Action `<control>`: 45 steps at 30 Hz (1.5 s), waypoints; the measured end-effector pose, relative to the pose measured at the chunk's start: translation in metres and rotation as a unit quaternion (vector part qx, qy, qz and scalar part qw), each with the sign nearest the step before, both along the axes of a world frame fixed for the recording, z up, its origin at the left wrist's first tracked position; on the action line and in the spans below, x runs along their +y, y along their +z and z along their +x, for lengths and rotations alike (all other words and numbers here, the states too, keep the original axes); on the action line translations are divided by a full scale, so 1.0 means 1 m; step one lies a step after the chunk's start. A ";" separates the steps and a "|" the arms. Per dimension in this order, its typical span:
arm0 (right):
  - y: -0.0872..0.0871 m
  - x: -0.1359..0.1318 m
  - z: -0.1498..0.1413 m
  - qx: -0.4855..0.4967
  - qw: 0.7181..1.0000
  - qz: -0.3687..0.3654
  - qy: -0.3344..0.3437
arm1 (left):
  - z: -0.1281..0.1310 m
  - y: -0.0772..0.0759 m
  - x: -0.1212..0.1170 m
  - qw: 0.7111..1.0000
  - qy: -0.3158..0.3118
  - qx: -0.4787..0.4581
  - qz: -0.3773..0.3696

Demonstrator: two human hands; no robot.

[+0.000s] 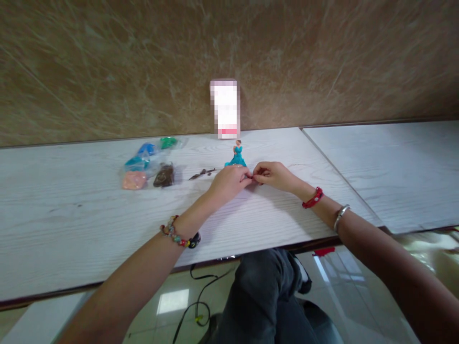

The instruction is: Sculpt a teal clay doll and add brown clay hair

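Note:
My left hand (229,180) and my right hand (271,174) meet fingertip to fingertip on the white table (71,215), pinching a tiny dark red piece of clay (251,177) between them. Just behind the hands stands a small clay figurine (237,154) in a teal dress. A beaded bracelet sits on my left wrist, a red band and a silver bangle on my right arm.
Bags of clay lie at the left: green (168,142), blue (147,149), teal (136,164), peach (134,180) and brown (164,176). Thin dark clay strips (202,173) lie beside them. A white card (226,109) leans on the brown wall. A second table (394,167) adjoins at right.

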State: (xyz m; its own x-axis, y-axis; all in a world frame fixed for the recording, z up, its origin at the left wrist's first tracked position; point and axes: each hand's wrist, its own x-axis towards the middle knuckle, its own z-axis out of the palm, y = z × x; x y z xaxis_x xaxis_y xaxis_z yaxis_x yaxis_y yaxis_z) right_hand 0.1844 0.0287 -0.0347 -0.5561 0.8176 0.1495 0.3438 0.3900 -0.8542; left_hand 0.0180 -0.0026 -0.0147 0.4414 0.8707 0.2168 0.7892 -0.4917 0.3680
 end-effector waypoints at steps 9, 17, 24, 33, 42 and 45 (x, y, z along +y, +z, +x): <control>-0.003 -0.001 -0.001 -0.003 0.998 0.067 -0.018 | 0.003 0.002 -0.004 0.996 0.040 -0.078 -0.002; 0.002 -0.006 -0.007 -0.144 0.949 0.279 0.014 | -0.001 -0.001 0.001 0.988 0.068 -0.117 -0.075; 0.008 -0.007 -0.001 0.037 0.986 0.160 -0.037 | -0.014 0.008 0.005 0.981 0.145 -0.099 -0.080; 0.000 0.004 0.000 0.035 0.998 0.040 -0.040 | -0.063 0.042 0.009 0.967 0.151 0.001 -0.206; 0.000 -0.003 -0.006 -0.004 0.998 0.059 0.000 | -0.085 0.031 0.021 0.978 0.155 0.097 -0.100; 0.002 -0.003 -0.005 -0.032 0.996 0.085 -0.003 | -0.085 0.030 0.022 0.977 0.150 0.102 -0.116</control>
State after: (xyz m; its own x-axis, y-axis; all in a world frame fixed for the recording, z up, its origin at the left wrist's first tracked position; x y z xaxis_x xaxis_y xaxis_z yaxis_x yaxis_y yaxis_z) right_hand 0.1798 0.0255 -0.0328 -0.5645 0.7866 0.2500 0.3982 0.5249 -0.7523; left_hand -0.0665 0.0196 0.0153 0.1725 0.9828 -0.0666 0.9533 -0.1496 0.2622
